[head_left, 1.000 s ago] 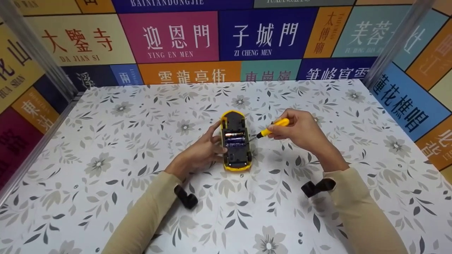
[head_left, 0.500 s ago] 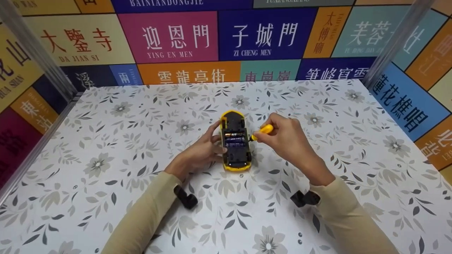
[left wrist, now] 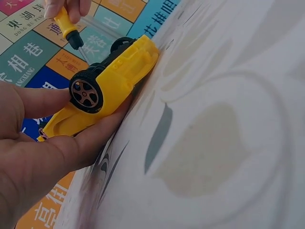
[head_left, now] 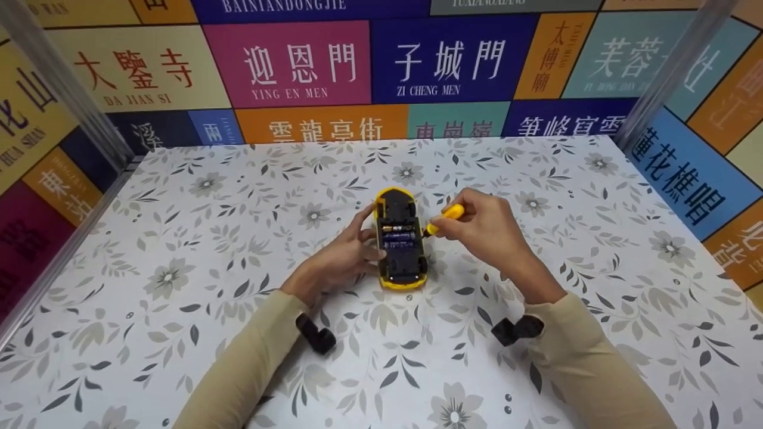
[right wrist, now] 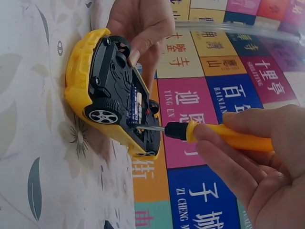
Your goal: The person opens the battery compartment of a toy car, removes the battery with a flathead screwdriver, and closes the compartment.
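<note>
A yellow toy car point(head_left: 402, 262) lies upside down on the table, black underside up, its battery bay open with several batteries point(head_left: 398, 236) in it. My left hand point(head_left: 344, 253) grips the car from its left side; in the left wrist view the thumb is at a wheel point(left wrist: 86, 91) and fingers lie beneath the yellow body point(left wrist: 116, 81). My right hand point(head_left: 492, 229) pinches a screwdriver point(right wrist: 233, 136) with a yellow handle and black collar. Its metal shaft point(right wrist: 151, 128) reaches the edge of the battery bay; the very tip is hard to make out.
A white cloth with grey flowers and leaves covers the table point(head_left: 238, 357). Panels with coloured lettering point(head_left: 286, 62) stand along the back and sides, with clear posts point(head_left: 673, 71) at the corners. Black bands point(head_left: 316, 335) are worn at both wrists.
My right hand has moved left, bringing the screwdriver closer against the car's right side, and has hardly moved in the last half second. The left hand and toy car stay in place.
</note>
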The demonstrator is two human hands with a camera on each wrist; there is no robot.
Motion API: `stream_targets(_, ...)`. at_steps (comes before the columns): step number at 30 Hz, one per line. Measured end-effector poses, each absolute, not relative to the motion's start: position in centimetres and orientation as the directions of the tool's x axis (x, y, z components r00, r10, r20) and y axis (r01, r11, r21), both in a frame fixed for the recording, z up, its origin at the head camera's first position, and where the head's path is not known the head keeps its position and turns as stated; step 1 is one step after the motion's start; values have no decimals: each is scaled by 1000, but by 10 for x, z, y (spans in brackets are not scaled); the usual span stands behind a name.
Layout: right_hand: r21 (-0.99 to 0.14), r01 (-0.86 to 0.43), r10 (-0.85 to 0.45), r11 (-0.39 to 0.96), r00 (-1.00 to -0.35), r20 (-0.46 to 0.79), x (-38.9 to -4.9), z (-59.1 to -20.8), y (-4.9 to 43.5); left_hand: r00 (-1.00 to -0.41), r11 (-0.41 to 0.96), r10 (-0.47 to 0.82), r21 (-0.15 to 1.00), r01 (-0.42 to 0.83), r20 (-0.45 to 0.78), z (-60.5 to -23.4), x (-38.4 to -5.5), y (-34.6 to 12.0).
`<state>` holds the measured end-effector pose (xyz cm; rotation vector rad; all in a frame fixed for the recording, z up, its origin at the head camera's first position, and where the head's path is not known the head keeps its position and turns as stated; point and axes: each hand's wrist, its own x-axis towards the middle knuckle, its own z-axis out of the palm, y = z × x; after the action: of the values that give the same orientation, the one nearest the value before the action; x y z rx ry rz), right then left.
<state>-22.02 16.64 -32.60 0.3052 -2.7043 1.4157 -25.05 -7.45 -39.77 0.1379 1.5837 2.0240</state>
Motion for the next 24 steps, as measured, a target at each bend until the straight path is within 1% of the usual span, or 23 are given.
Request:
stream_targets(3,-844,-183,-136,505,-982,132,-222,-326,169,-839,-142,484,924,-356,-249,-397,-251,-74)
stream_targets(7,-859,-191,-144,475,-980,138,-222,-326,168,-840,-131,484,929,-347,-246,-396,-251,-74)
stream_targets(11,-838,-219,-133,500,-976,175,-219,-327,165,-842,-125,474,927,-354,-258,-396,-250,-74)
stream_targets(13,-791,-272,-138,548,-962,235,-215,-328,161,-844,-124,466,925,-360,-266,-397,-250,-74)
stream_targets(15,-709,-360,-174,607,-930,324,-209,-329,157,-847,-127,451,919,-372,-281,-397,-251,-73)
stream_targets(18,-542,-499,-267,676,-852,451,-201,-330,150,-852,-119,427,915,-386,-303,-397,-250,-71)
stream_targets(20,-452,-560,-323,694,-803,500,-197,-330,148,-854,-115,415,913,-392,-315,-396,-250,-70)
stream_targets(22,-426,-576,-334,697,-787,518,-197,-330,147,-852,-109,417,913,-392,-316,-396,-249,-70)
stream_targets(24,-466,-557,-310,688,-806,505,-200,-329,151,-851,-108,424,916,-387,-309,-395,-249,-70)
